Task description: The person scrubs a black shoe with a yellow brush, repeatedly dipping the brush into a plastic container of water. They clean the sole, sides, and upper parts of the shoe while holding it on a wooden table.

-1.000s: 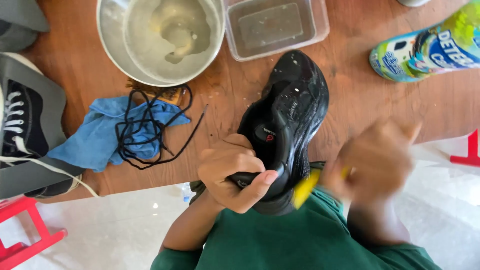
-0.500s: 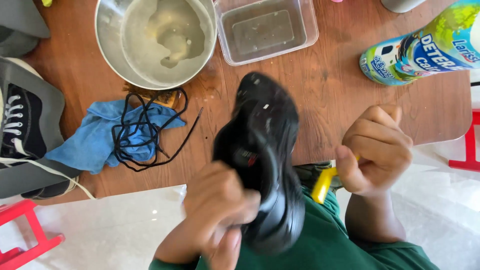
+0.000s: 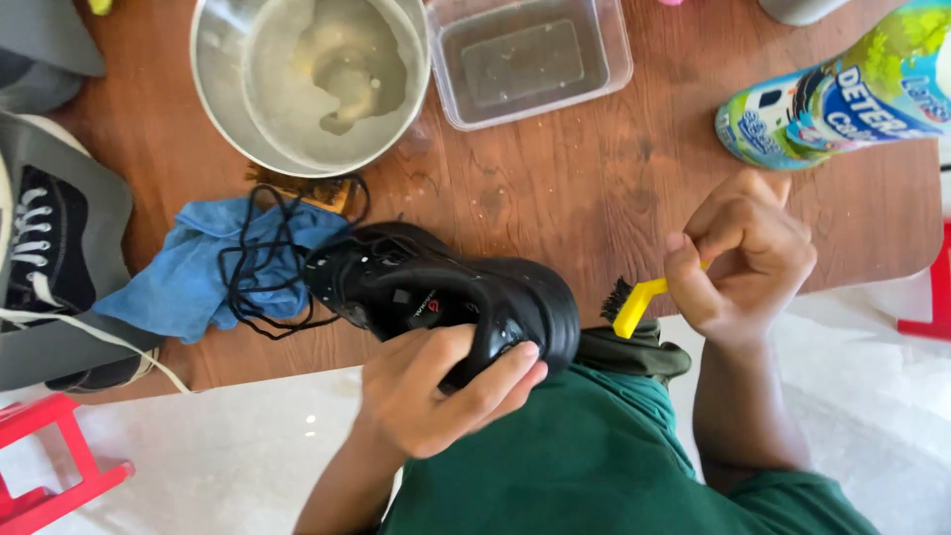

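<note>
A black shoe (image 3: pixel 446 302) is being held on its side above the near edge of the wooden table (image 3: pixel 594 188), its long axis running left to right, with one end pointing left toward the cloth and the other end lying nearest the brush; which end is the toe cannot be told. Its underside and lower edge are being covered by the left hand (image 3: pixel 436 396), whose fingers are being wrapped closed around it from below. Just to the right, a yellow brush (image 3: pixel 634 302) is being gripped by the closed fingers of the right hand (image 3: pixel 743 258); most of the handle is being hidden inside the fist, and only the dark bristles and a short yellow bend are being shown, close beside the shoe but apart from it. A blue cloth (image 3: pixel 188 277) is being overlain by a tangle of black laces (image 3: pixel 267 267). At the left edge a grey and black sneaker (image 3: pixel 50 248) is being cut off by the frame. Farther back, a metal bowl (image 3: pixel 312 79) of cloudy water and a clear plastic tub (image 3: pixel 530 59) are being cropped at the top. At the far right, a green and blue bottle (image 3: pixel 842 94) with a printed label is lying on its side, partly out of view.
</note>
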